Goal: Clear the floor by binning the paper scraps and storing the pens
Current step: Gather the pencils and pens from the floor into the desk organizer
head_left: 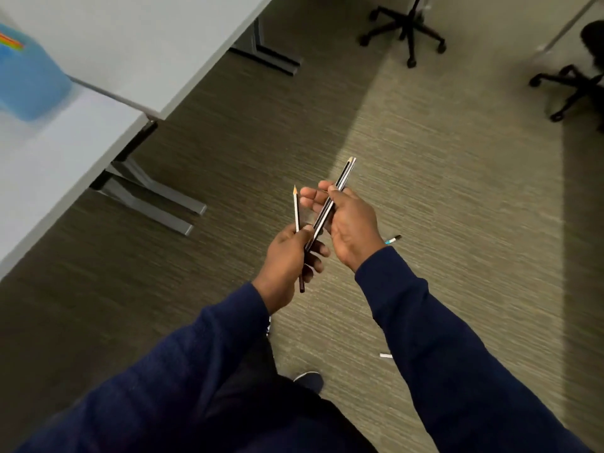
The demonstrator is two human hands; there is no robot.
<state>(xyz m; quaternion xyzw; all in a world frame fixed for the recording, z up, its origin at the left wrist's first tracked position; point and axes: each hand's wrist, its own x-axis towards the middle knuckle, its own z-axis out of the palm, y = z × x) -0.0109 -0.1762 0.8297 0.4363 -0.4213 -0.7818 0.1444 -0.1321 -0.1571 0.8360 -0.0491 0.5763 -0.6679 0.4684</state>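
Dark-barrelled pencils [330, 204], bundled side by side, lie across the palm of the right hand [346, 227], their long axis running from near left to far right, pale ends projecting past the fingertips toward the far right. The right grip is loosely clenched on this bundle, thumb pressed over the barrels. The near ends of the bundle reach down into the left hand [289, 256], whose grip is also clenched: it pinches a separate light-coloured pencil [296, 209] that stands almost upright, sharpened tip pointing far, and its fingers touch the lower part of the dark bundle, so the two hands meet there. Judged from this pose, the step in hand is gathering the single pencil into the bundle. On the carpeted floor [441, 191], just beside the right wrist on its right, lies another pen [393, 239] with a blue band, its axis slanting from near left to far right; the right hand is nearer to it. A small white scrap [385, 356] lies nearer, beside the right sleeve. At far left, a white tabletop [130, 44] carries a blue container [29, 80], blurred, a probable store for the pens. Office chair bases [405, 31] stand far right.
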